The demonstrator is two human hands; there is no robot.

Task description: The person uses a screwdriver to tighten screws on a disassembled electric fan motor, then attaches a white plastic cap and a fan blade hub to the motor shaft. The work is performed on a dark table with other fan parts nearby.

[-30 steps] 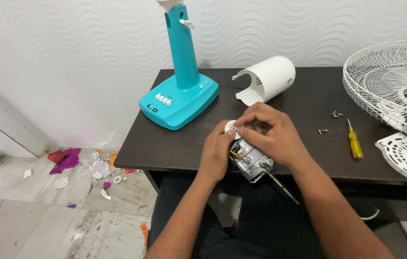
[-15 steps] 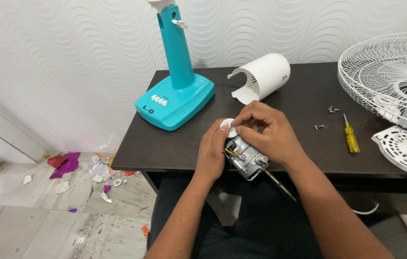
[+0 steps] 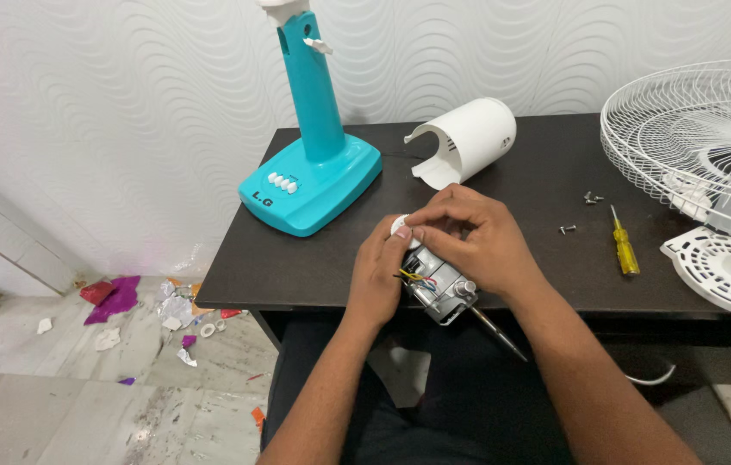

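Observation:
A small metal fan motor (image 3: 438,288) with coloured wires and a long shaft sits at the near edge of the dark table (image 3: 314,258). My left hand (image 3: 378,271) grips the motor's left side. My right hand (image 3: 477,241) covers its top, with the fingertips pinching a small white round part (image 3: 401,226) at the motor's far end. The shaft points down and right, past the table's edge.
A turquoise fan stand and base (image 3: 314,172) stands at the back left. A white cylindrical motor cover (image 3: 469,138) lies behind my hands. A yellow screwdriver (image 3: 624,245), loose screws (image 3: 589,200), a white wire grille (image 3: 710,146) and a white round plate (image 3: 727,271) lie right. Scraps litter the floor (image 3: 150,310).
My hands and the motor have stayed in the same grip; the fingers shifted slightly on the white part. The view moved a little.

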